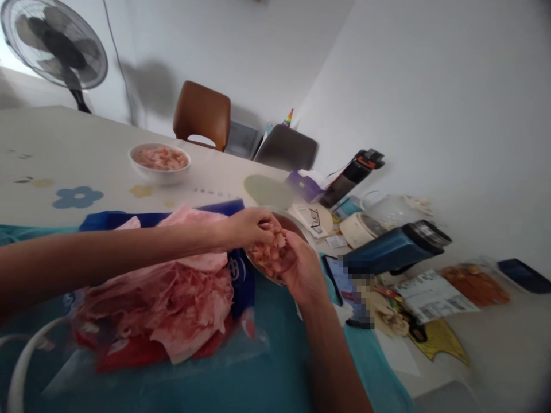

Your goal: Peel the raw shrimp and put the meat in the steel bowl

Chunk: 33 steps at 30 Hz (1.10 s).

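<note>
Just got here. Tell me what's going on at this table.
A person handles pink meat pieces with both bare hands over a dark bowl. The right hand cups a clump of them, and the left hand grips it from above. Beside that bowl, a pile of pink slices lies on a plastic bag. A white bowl of similar meat stands farther back on the table.

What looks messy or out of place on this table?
The blue tumbler and black bottle look tipped over amid scattered papers, though the wide lens may exaggerate the lean. The left hand and right hand hold meat pieces over the bowl; nothing looks spilled.
</note>
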Motion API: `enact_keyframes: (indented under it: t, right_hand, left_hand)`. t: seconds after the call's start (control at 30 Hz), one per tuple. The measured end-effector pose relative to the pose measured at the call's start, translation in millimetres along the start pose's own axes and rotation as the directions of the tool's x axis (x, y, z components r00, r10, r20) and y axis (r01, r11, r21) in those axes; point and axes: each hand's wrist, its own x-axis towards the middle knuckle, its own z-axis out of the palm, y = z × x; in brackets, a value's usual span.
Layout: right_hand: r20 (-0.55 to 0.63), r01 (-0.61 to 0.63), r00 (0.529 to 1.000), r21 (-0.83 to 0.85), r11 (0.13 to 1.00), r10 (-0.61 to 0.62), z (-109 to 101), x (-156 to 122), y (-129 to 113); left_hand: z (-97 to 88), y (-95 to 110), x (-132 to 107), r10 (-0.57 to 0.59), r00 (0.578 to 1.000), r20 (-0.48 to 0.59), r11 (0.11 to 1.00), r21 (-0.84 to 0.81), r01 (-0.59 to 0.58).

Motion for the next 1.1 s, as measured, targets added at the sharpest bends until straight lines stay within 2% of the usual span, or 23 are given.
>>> enact_keyframes:
  t: [0.07, 0.13, 0.37, 0.57, 0.8, 1.1]
  right_hand:
    - [-0.011, 0.001, 1.0, -0.029, 1.0, -0.001, 0, 0, 1]
    - [-0.046, 0.004, 0.999, -0.053, 0.999, -0.006, 0, 0, 1]
    - [-0.104, 0.018, 0.994, -0.102, 0.995, -0.029, 1, -2, 0]
    - [-0.117, 0.016, 0.993, -0.071, 0.997, -0.024, 1, -2, 1]
    - [-0.052, 0.0, 0.999, -0.03, 1.0, -0.002, -3, -1, 1]
    - [-0.016, 0.011, 1.0, 0.009, 1.0, -0.01, -4, 1, 2]
  left_hand:
    - [2.7, 3, -2, 0.02, 0.999, -0.042, 0.993, 0.114, -0.015]
    - [4.5, 7, -4, 0.008, 0.999, -0.035, 0.992, 0.13, -0.003]
    - [0.6, 9, -4, -0.092, 0.994, 0.061, 0.983, -0.154, 0.1]
    - [-2.0, 6, 2, -0.143, 0.987, 0.071, 0.949, -0.274, 0.158]
    - [-10.5, 2, 7, -0.131, 0.977, 0.166, 0.914, -0.363, 0.184]
    - [-20.7, 4, 6, -0.145, 0.965, 0.217, 0.92, -0.329, 0.212]
